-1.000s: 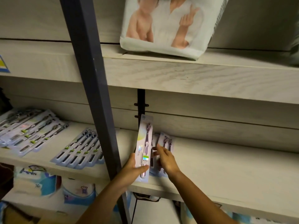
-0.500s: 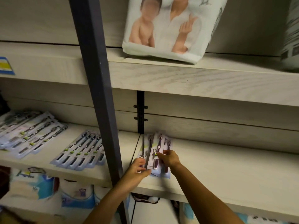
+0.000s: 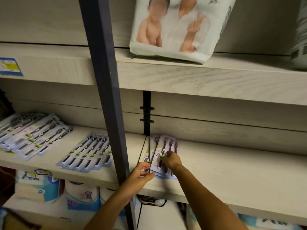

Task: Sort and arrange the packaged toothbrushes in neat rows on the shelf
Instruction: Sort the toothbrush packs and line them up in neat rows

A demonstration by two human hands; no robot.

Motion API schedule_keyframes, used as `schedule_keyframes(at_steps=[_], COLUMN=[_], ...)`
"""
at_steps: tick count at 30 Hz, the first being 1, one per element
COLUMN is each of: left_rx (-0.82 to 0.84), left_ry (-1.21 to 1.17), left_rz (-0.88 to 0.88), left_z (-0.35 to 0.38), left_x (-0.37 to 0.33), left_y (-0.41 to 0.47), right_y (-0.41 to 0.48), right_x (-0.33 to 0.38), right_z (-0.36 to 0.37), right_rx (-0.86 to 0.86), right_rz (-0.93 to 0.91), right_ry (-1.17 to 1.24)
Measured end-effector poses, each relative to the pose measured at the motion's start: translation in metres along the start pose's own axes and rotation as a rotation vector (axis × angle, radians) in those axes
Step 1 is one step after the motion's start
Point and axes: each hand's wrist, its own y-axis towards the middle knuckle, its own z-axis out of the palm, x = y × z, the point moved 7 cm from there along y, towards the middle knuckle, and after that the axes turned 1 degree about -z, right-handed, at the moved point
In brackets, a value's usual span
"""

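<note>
Grip loose: left hand (image 3: 141, 174) touches toothbrush packs (image 3: 158, 151), right hand (image 3: 172, 161) presses them.

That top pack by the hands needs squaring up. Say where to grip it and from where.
Best pinch the top pack at its near end, thumb above, fingers beneath, coming from the shelf front. It lies flat on the pile, lengthwise front to back, so only its card edges offer purchase, and the far end sits near the back wall.
</note>
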Motion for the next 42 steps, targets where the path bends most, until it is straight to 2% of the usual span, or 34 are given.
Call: schedule_keyframes(at_steps=[5,10,13,15,22,27,36,42], left_rx=[0.022,0.024,0.007,0.017,0.087,0.146,0.238,0.176], left_ry=[-0.002,-0.012,-0.037,-0.049,-0.066,-0.089,-0.023,-0.007], left_rz=[0.057,0.203,0.303,0.361,0.449,0.463,0.488,0.476], left_z=[0.001,-0.005,-0.008,-0.007,-0.018,-0.047,-0.168,-0.247], left_x=[-0.006,-0.024,-0.038,-0.047,-0.062,-0.061,-0.011,0.015], left_y=[-0.001,-0.007,-0.013,-0.02,-0.045,-0.06,-0.071,-0.07], right_y=[-0.019,-0.09,-0.139,-0.16,-0.204,-0.222,-0.231,-0.23], right_x=[0.006,0.026,0.035,0.036,0.045,0.068,0.154,0.214], right_z=[-0.019,-0.062,-0.087,-0.096,-0.098,-0.072,0.035,0.086], right_rx=[-0.07,-0.182,-0.233,-0.244,-0.236,-0.264,-0.264,-0.225], right_rz=[-0.109,-0.451,-0.647,-0.706,-0.754,-0.754,-0.723,-0.704], right_ry=[0.031,0.259,0.201,0.153,0.034,0.055,0.11,0.098])
